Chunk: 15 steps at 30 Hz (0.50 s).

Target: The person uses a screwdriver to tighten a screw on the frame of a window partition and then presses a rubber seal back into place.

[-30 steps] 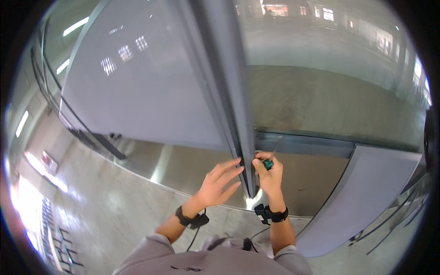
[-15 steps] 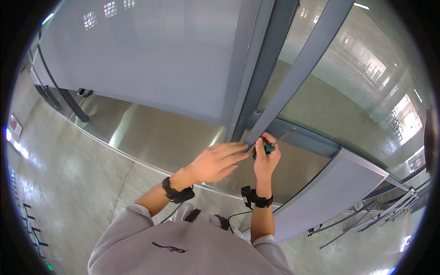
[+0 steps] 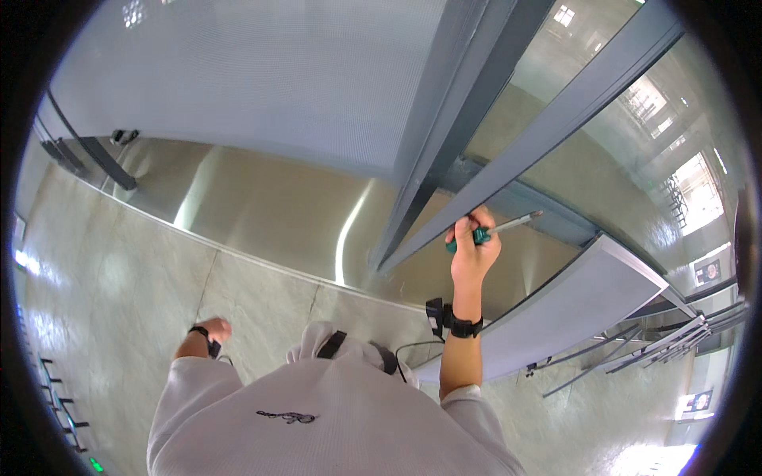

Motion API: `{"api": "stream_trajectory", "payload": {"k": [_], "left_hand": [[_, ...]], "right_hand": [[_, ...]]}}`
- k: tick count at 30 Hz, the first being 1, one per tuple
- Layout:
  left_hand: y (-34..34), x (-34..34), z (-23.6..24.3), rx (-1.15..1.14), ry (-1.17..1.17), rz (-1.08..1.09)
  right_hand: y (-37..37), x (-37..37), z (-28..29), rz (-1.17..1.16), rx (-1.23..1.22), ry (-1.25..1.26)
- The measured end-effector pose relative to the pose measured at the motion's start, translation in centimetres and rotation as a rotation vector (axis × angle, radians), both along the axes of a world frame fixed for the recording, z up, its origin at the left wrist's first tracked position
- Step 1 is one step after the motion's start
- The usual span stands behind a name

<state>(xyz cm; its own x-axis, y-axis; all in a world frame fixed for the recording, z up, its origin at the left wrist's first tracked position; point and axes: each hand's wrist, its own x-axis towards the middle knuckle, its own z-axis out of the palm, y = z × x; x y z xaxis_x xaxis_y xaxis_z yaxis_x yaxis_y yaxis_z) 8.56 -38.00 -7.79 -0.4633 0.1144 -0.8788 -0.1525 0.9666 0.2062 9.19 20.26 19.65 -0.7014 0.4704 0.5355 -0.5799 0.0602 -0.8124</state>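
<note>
Gripping green-handled screwdriver [image 3: 506, 225] in right hand [image 3: 475, 254], right at grey bar [image 3: 540, 136]: keep tip [image 3: 537, 214] angled clear! Over to left hand [image 3: 216, 329], well apart: clenched or loose, can't tell.

Blurred left hand [image 3: 216, 329], screwdriver handle [image 3: 481, 236] partly hidden by right hand [image 3: 475, 259], panel [image 3: 262, 87] cut off above
</note>
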Motion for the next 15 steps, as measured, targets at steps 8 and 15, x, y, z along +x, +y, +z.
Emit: {"api": "stream_trajectory", "payload": {"k": [8, 15], "left_hand": [[-0.6, -6.2, 3.2, 0.559, 0.941, 0.391], [12.5, -7.4, 17.8, 0.673, 1.13, 0.33]], "right_hand": [[-1.3, -0.8, 0.9, -0.158, 0.234, 0.007], [-1.5, -2.2, 1.8, -0.201, 0.236, -0.06]]}}
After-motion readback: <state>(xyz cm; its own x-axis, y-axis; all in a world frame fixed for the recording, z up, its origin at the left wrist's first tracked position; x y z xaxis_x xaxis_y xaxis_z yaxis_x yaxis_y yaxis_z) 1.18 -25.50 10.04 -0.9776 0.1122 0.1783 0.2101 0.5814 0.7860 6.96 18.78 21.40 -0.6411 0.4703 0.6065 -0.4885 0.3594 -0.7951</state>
